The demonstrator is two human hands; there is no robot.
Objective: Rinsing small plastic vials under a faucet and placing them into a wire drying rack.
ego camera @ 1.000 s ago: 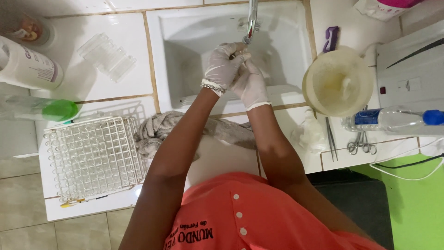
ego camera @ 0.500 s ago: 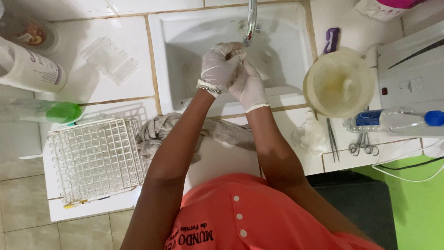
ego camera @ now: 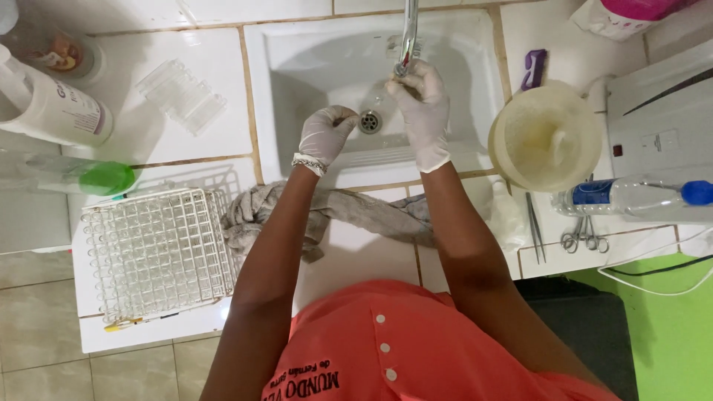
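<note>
Here, in the head view, we see both gloved hands over the white sink [ego camera: 297, 67] in the upper middle of the frame. Our right hand [ego camera: 423, 100] is raised to the spout of the metal tap [ego camera: 407, 37], its fingers curled close beneath the outlet; whether they pinch some small thing there we cannot tell. Our left hand [ego camera: 324, 134] sits lower and to the left, just beside the drain [ego camera: 369, 120], its fingers bent into a loose fist, and what it holds, if anything, is hidden. Below the sink a grey cloth [ego camera: 356, 212] lies crumpled across the tiled counter, partly under our forearms. At the left a white wire rack [ego camera: 157, 252] stands on the counter, touching the cloth's end, with a green-capped bottle [ego camera: 82, 174] above it. To the right of the sink sits a yellowish round tub [ego camera: 546, 137], and lower right lie scissors [ego camera: 583, 238] near a clear bottle with a blue cap [ego camera: 639, 197].
</note>
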